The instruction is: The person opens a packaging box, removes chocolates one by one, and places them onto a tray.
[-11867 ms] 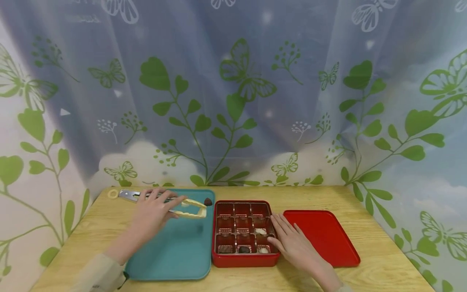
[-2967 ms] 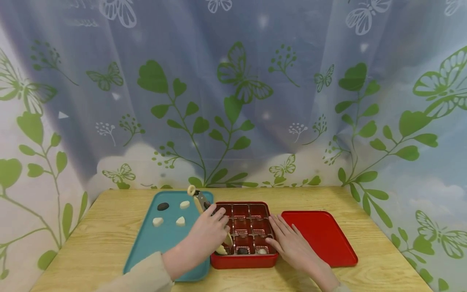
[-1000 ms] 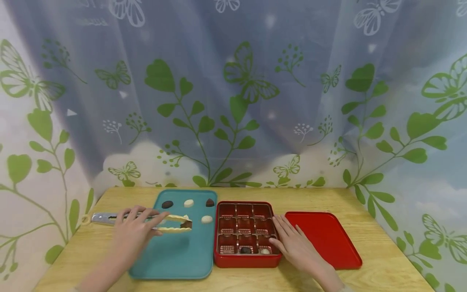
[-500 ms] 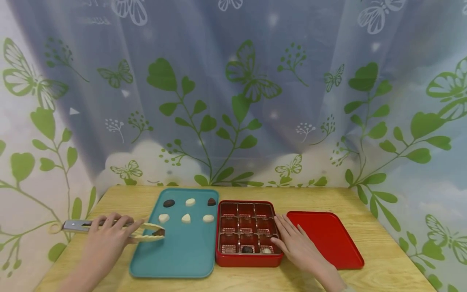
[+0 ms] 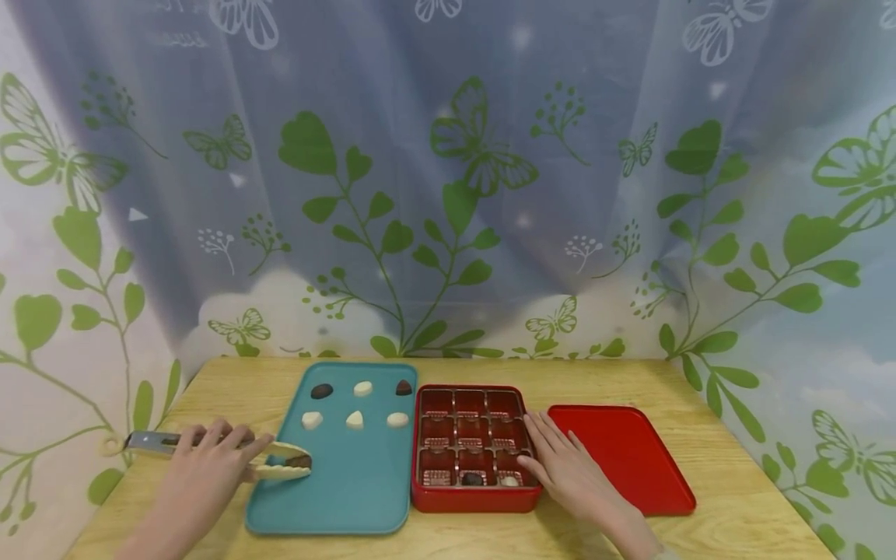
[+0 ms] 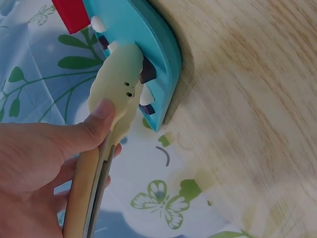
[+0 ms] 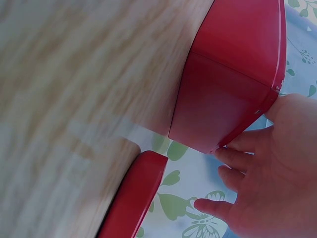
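My left hand (image 5: pixel 210 459) grips the metal tongs (image 5: pixel 150 442), thumb pressed along one arm in the left wrist view. Their cream tips pinch a dark brown chocolate (image 5: pixel 298 462) at the left side of the teal tray (image 5: pixel 336 505). Whether the chocolate touches the tray I cannot tell. Farther back on the tray sit two rows of dark and white chocolates, among them a white one (image 5: pixel 355 420). My right hand (image 5: pixel 567 467) rests with straight fingers against the right wall of the red box (image 5: pixel 476 502). In its front row lie a dark chocolate (image 5: pixel 472 479) and a white one (image 5: pixel 509 481).
A red lid (image 5: pixel 630 459) lies on the wooden table (image 5: pixel 504 537) right of the box, partly behind my right hand. The box abuts the tray's right edge or nearly so. A printed curtain (image 5: pixel 448 194) hangs behind the table.
From the box's front left compartment, the tongs have carried the dark chocolate left over the tray, then nearer me. More chocolates stand on the tray than at first. My right hand stays put.
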### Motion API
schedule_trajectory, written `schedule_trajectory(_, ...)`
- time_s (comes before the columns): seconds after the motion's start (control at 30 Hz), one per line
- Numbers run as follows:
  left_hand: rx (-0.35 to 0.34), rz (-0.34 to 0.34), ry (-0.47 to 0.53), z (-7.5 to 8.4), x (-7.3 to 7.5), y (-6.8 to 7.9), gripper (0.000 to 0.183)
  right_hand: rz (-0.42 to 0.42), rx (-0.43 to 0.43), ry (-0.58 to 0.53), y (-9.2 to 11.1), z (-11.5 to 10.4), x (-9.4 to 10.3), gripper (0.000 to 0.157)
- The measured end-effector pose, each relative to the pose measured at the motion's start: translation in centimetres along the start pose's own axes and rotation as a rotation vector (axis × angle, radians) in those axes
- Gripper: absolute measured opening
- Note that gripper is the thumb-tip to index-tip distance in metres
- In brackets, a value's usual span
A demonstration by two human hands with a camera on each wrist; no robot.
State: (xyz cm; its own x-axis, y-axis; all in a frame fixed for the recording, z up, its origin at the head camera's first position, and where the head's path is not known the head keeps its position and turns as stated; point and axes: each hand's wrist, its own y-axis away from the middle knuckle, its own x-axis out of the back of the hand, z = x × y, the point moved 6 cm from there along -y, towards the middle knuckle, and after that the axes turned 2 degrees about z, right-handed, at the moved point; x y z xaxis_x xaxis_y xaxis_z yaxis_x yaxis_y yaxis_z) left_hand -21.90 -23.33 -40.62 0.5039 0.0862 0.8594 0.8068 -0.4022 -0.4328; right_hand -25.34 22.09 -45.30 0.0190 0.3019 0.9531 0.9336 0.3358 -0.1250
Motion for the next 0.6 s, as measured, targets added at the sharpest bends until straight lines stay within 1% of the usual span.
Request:
schedule_trajectory(0.07, 0.000, 0.009, -0.003, -0.1, -0.1, 0.0, 0.057, 0.001, 0.000, -0.001, 0.0, -0.1, 0.0, 0.073)
schedule_trajectory(0.17, -0.006, 0.040, -0.004, -0.1, 0.1, -0.1, 0.063, 0.003, -0.001, -0.002, 0.0, -0.1, 0.1, 0.072)
schedule_trajectory(0.3, 0.004, 0.050, 0.029, 0.3, 0.8, -0.6, 0.067, 0.005, -0.002, 0.002, 0.0, -0.1, 0.1, 0.072)
schedule_trajectory(0.43, 0.014, 0.047, 0.074, 1.2, 1.6, -1.5, 0.065, 0.004, -0.003, 0.002, -0.1, 0.0, 0.0, 0.072)
schedule_trajectory(0.6, -0.014, 0.061, 0.094, 2.9, 2.0, -2.7, 0.067, -0.005, -0.004, -0.003, 0.0, 0.1, -0.1, 0.073)
